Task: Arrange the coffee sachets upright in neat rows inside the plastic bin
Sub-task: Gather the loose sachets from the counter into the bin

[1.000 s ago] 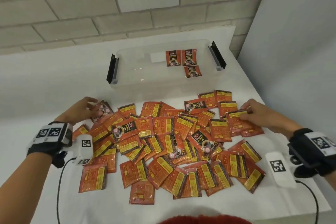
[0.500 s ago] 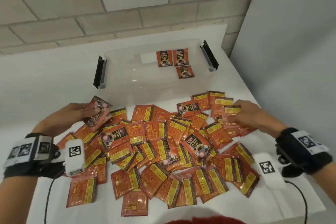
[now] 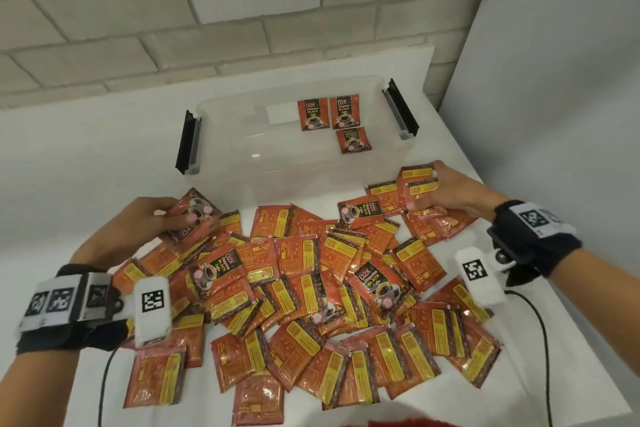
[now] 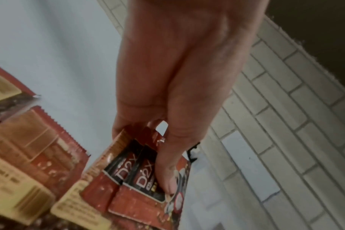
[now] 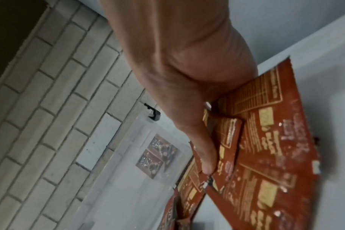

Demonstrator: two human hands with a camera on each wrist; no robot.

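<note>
The coffee sachets (image 3: pixel 304 291) lie flat in a loose overlapping heap on the white counter (image 3: pixel 86 163), their long axes pointing every which way; most show the yellow-panelled back, a few the black "D2X" front. The heap spreads from the near edge of the counter up to the near wall of the clear plastic bin (image 3: pixel 242 121).

At the heap's far left, the left hand (image 3: pixel 138 224) pinches a small stack of sachets (image 3: pixel 194 215) between thumb and fingers (image 4: pixel 165 163), printed fronts up, long axis tilted toward the far left. At the far right, the right hand (image 3: pixel 450 194) grips another small stack (image 3: pixel 417 184) with curled fingers (image 5: pixel 205 155), yellow-panelled backs up, lifted just beside the bin's near right corner.

Inside the bin, three sachets (image 3: pixel 332 116) sit toward the far right: two stand upright side by side against the far wall, fronts facing near, and a third (image 3: pixel 353 140) lies in front of the right one. The rest of the bin floor is open. Black latch handles (image 3: pixel 188 140) hang at the left and right ends.

Bare counter lies left of the bin and heap; a grey wall borders the right edge, and a brick wall (image 3: pixel 173 21) stands behind.
</note>
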